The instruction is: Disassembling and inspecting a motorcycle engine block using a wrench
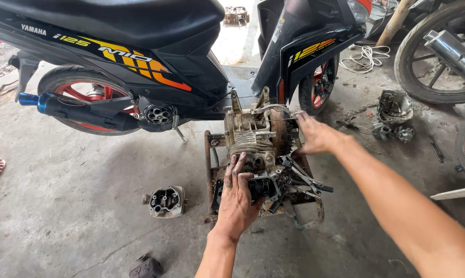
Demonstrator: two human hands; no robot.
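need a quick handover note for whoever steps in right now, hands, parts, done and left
Left hand: flat on the lower end of the engine block, fingers by the cylinder fins; grip unclear.
Right hand: on the block's right side; grip unclear.
Block sits on a rusty stand beside the scooter, wrenches piled on the stand.
Done: cylinder head is off, lying on the floor to the left; more loose parts lie to the right.
Left: the block looks only partly stripped.
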